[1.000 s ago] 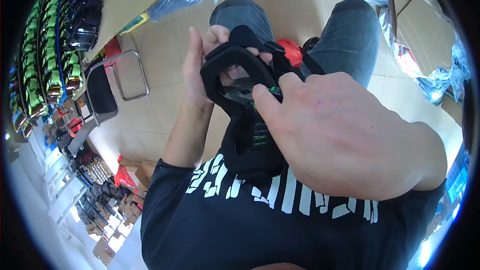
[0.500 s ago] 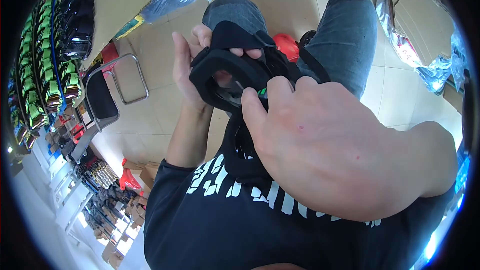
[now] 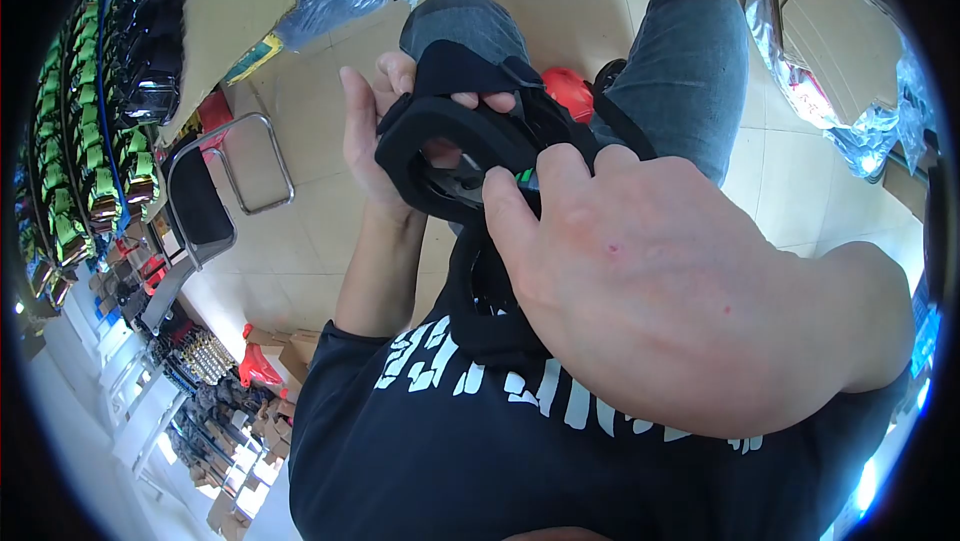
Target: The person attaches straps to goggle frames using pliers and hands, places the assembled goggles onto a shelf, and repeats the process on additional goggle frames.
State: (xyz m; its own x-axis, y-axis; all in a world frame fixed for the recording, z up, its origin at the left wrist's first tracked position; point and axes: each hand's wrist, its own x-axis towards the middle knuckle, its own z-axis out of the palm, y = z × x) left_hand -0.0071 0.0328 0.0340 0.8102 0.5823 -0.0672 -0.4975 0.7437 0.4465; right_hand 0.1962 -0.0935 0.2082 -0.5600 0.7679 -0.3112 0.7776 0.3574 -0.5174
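Note:
Black foam-edged goggles [image 3: 415,146] are held over my lap, tilted, with their padded inner side facing me. My left hand [image 3: 368,131] grips their far left part; its fingertips come through beneath a wide black strap [image 3: 455,69], and the thumb sticks up. My right hand [image 3: 640,271] is closed on the goggles' right side, thumb and index finger at the frame's edge beside a small green mark [image 3: 526,177]. The palm and back of this hand hide the lower right of the goggles. A narrow black strap [image 3: 622,125] runs from them over my right thigh.
A black-seated metal chair [image 3: 200,196] stands at the left. Goggles with green straps [image 3: 98,141] hang or lie at the far left, by cardboard [image 3: 235,21]. A red round object [image 3: 568,94] lies between my knees. Plastic-wrapped goods [image 3: 335,6] are ahead, and more are at right.
Compared with a second ago, the goggles have tilted and shifted slightly left, showing more of the wide strap. Both hands moved with them and kept their hold. Little differs from the half-second-old frame.

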